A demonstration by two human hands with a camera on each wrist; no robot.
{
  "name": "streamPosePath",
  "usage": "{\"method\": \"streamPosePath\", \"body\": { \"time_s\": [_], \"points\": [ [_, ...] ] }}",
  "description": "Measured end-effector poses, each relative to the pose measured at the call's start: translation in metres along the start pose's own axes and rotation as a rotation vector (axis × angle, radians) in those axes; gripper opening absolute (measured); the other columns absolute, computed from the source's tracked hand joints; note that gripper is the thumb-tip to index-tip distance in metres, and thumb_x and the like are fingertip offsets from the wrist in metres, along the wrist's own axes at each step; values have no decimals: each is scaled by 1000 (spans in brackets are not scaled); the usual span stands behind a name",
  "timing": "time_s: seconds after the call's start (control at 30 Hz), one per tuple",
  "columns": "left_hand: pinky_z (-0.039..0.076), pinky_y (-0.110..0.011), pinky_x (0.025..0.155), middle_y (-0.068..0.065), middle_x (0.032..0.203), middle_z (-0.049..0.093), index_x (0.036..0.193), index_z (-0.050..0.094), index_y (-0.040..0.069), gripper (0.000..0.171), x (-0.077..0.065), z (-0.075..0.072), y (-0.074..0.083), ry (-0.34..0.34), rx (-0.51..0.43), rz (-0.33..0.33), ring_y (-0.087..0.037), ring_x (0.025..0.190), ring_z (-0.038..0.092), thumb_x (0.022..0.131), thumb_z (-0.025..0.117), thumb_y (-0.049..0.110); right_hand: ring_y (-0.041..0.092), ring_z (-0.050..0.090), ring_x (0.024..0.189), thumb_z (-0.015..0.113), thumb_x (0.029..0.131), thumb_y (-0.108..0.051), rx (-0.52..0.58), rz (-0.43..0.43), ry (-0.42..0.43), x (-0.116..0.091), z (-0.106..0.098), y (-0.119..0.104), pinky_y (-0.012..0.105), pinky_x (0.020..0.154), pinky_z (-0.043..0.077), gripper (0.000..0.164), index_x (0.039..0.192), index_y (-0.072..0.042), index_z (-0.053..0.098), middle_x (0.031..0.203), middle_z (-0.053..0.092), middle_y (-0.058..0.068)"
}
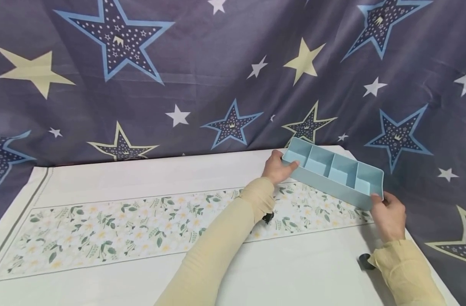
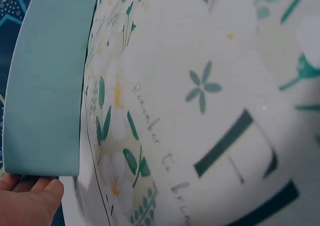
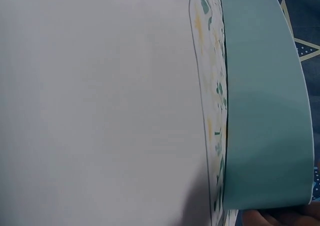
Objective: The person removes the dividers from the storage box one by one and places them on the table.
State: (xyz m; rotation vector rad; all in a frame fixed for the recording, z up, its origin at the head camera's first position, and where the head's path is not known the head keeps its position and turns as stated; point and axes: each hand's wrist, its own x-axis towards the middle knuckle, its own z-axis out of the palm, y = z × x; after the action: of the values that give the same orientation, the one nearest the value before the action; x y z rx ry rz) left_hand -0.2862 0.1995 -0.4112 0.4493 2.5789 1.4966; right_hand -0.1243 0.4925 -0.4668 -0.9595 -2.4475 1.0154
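Note:
A long light-blue divided storage box sits at the right end of the table, slanted, its several compartments facing up with nothing in them. At its left end, my left hand holds the box, thumb over the front rim. My right hand grips the opposite end, thumb near the front corner. The left wrist view shows the box's plain side wall above the left fingers. In the right wrist view, the right fingers are partly cut off below the box end. Whether the base touches the table cannot be told.
A white cover with a floral printed panel lies over the table. Behind it and down the right side hangs a dark cloth with stars. Small black objects, one by the right cuff, show at both wrists.

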Motion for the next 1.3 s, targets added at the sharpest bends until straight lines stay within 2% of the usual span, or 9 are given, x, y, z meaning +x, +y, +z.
{"method": "streamPosePath", "body": {
  "time_s": [0.1, 0.23, 0.4, 0.5, 0.53, 0.63, 0.87, 1.03, 1.3],
  "points": [
    [39, -29, 91, -14, 116, 53, 123, 41, 3, 56, 2, 2, 0, 6, 2, 16, -19, 103, 47, 83, 58, 38, 32, 47, 103, 31, 89, -54, -12, 1, 7, 0, 0, 1, 51, 82, 43, 66, 138, -11, 30, 126, 47, 22],
    [36, -29, 95, -15, 117, 52, 124, 45, 3, 45, 1, 3, 0, 19, 0, 42, -20, 106, 45, 88, 52, 29, 30, 48, 100, 32, 89, -52, -39, 10, 3, -10, -5, -12, 38, 68, 46, 65, 137, -7, 30, 122, 49, 21],
    [39, -30, 89, -14, 110, 56, 119, 50, 2, 37, -2, 1, 0, 44, -34, 59, -19, 98, 47, 89, 52, 24, 32, 47, 101, 35, 90, -45, 11, 33, -19, -34, -15, -41, 40, 73, 46, 63, 137, -4, 29, 124, 47, 25],
    [41, -30, 85, -13, 107, 58, 117, 52, 2, 37, -2, 0, -1, 56, -42, 63, -17, 94, 48, 88, 54, 25, 31, 46, 104, 35, 90, -45, 15, 47, -19, -40, -19, -49, 38, 68, 48, 63, 137, -4, 28, 125, 46, 24],
    [41, -30, 84, -13, 106, 58, 117, 52, 2, 37, -2, 0, -1, 58, -41, 64, -17, 93, 48, 88, 55, 25, 31, 46, 104, 35, 90, -46, 7, 48, -15, -41, -19, -49, 35, 63, 47, 63, 137, -5, 29, 126, 46, 23],
    [41, -30, 84, -13, 106, 58, 117, 52, 2, 37, -1, 1, -2, 64, -39, 62, -17, 92, 48, 87, 56, 25, 31, 45, 106, 36, 90, -49, 5, 47, -6, -34, -16, -41, 36, 63, 48, 65, 137, -5, 29, 127, 46, 23],
    [42, -29, 84, -13, 106, 59, 114, 53, 4, 34, -1, 1, -3, 81, -60, 38, -16, 92, 49, 86, 58, 23, 26, 49, 99, 37, 88, -52, -32, 19, 27, -8, -2, -6, 27, 66, 44, 65, 137, -11, 31, 125, 49, 19],
    [43, -29, 82, -11, 106, 60, 112, 54, 6, 32, 0, 0, -3, 99, -77, 7, -16, 91, 50, 85, 59, 24, 27, 50, 99, 36, 88, -53, -11, 10, 27, 1, 5, 3, 45, 80, 45, 66, 138, -11, 30, 126, 47, 20],
    [43, -30, 83, -10, 103, 61, 113, 55, 6, 36, -1, -1, -3, 91, -71, -14, -15, 88, 50, 83, 62, 26, 27, 50, 97, 36, 87, -53, -21, 1, 30, 2, 5, 6, 44, 74, 45, 65, 137, -12, 31, 122, 50, 20]
  ]
}}
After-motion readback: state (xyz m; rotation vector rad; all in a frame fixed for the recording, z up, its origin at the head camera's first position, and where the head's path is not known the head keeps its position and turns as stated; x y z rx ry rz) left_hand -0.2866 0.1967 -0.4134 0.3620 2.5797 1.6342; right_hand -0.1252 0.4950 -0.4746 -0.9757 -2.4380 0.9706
